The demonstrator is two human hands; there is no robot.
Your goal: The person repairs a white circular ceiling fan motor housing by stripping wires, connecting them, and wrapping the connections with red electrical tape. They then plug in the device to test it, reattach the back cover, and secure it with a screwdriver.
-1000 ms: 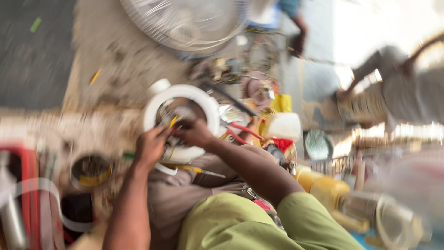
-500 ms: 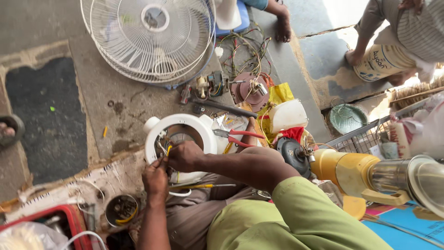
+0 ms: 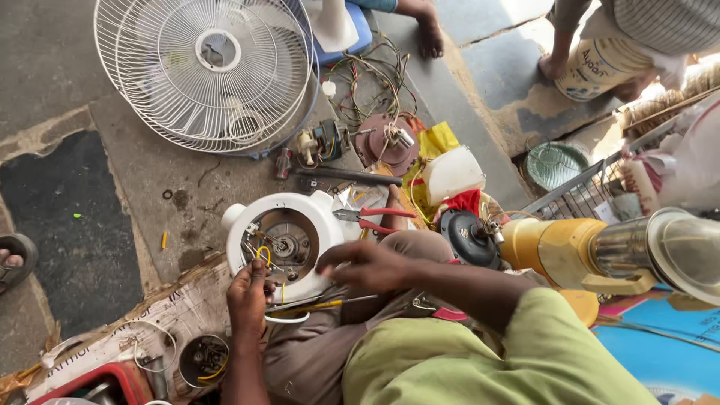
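Our left hand (image 3: 250, 294) pinches yellow wires inside the round white plastic motor housing (image 3: 285, 241); our right hand (image 3: 365, 265) hovers open. Pulling may snap them.

Left hand (image 3: 249, 294) fingertips sit over the white motor housing (image 3: 285, 244) rim, contact point hidden. Right hand (image 3: 365, 265) covers the housing's lower right edge. Wiring inside too small to trace, yellow lead probably loose. Red box (image 3: 112, 384) cut off at bottom edge. Bystander's foot (image 3: 13, 259) cropped at left, two other people cropped at top.
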